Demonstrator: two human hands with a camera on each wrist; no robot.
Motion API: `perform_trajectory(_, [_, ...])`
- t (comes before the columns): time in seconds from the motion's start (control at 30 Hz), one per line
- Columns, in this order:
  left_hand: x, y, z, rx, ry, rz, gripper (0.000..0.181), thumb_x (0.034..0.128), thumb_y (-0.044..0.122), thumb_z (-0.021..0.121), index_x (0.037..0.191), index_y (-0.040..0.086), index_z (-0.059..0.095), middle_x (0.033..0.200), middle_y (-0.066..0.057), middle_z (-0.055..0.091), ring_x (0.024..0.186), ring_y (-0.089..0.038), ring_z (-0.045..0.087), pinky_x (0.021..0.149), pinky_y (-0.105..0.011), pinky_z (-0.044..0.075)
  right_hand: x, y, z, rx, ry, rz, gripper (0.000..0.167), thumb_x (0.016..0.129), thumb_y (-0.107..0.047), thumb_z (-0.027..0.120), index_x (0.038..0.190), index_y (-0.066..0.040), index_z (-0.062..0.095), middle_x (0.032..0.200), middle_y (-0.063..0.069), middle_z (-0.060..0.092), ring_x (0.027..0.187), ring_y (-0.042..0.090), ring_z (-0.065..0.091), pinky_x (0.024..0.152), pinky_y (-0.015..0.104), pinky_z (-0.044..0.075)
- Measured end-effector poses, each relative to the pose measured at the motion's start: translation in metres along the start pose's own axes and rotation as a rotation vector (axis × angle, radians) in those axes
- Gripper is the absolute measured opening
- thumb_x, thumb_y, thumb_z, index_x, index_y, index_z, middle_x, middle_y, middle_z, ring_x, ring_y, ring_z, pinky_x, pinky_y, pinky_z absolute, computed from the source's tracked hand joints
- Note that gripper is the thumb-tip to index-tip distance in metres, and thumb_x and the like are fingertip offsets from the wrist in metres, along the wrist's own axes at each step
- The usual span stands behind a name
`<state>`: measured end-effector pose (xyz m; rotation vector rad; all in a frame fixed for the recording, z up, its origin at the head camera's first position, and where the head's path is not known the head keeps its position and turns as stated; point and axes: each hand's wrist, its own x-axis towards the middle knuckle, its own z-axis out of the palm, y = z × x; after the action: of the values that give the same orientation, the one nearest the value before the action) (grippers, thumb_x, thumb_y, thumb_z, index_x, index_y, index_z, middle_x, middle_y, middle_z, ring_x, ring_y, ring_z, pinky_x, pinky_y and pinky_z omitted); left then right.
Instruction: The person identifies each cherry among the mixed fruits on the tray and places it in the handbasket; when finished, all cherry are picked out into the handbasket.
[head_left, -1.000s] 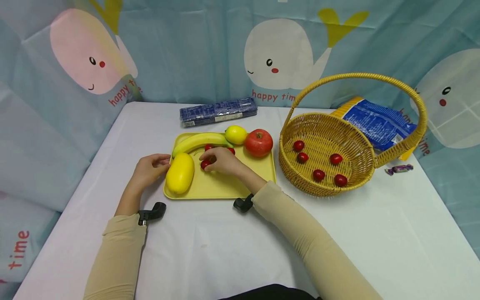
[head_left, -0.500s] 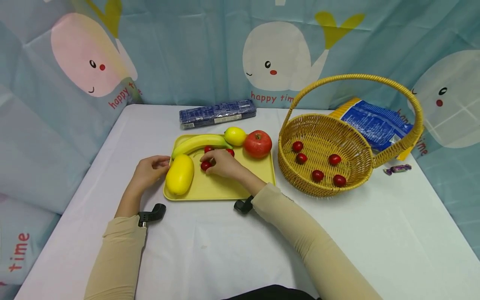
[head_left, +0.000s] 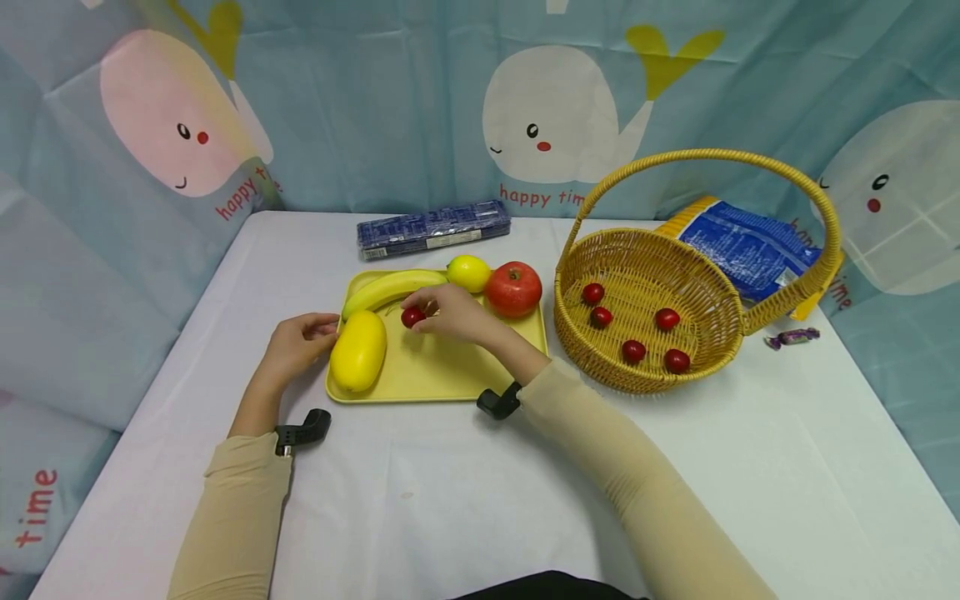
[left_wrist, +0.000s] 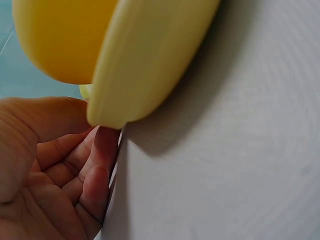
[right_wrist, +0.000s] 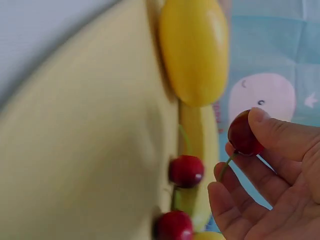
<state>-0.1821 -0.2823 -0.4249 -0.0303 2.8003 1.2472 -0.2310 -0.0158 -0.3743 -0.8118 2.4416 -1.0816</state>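
I've just raised a round, glossy dark-red cherry (right_wrist: pixel 245 132), pinched in my right hand (head_left: pixel 459 317), clear of the flat rectangular yellow tray (head_left: pixel 435 382), where two round red cherries (right_wrist: pixel 187 171) remain; my left hand (head_left: pixel 295 346) still pinches its rim, and the golden woven basket (head_left: pixel 637 380) stays at five

It looks like a makeshift studio, with a whale-print curtain (head_left: pixel 405 108) behind a white-covered table (head_left: pixel 450 500).
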Motion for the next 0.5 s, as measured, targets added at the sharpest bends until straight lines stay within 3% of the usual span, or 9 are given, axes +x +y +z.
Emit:
perform_trajectory(0.33, [-0.002,-0.002,-0.002,0.012,-0.001,-0.004,0.037,0.0917,0.015,0.056,0.124,-0.004,0.053,0.102,-0.018,0.058,0.083,-0.022,0.051,0.062,-0.014,0.042,-0.022,-0.015,-0.030,0.101,0.029,-0.006,0.036,0.082,-0.015,0.070,0.117,-0.012,0.063,0.112,0.001,0.061,0.093,0.015,0.058,0.071,0.025,0.051])
perform_trajectory(0.5, [0.000,-0.002,-0.001,0.010,-0.001,0.002,0.037,0.0914,0.015,0.056,0.123,-0.004,0.054,0.101,-0.017,0.059,0.082,-0.021,0.051,0.062,-0.014,0.042,-0.037,-0.010,-0.049,0.077,0.060,0.024,0.038,0.082,-0.017,0.070,0.119,-0.014,0.063,0.115,-0.001,0.060,0.096,0.015,0.058,0.075,0.027,0.049])
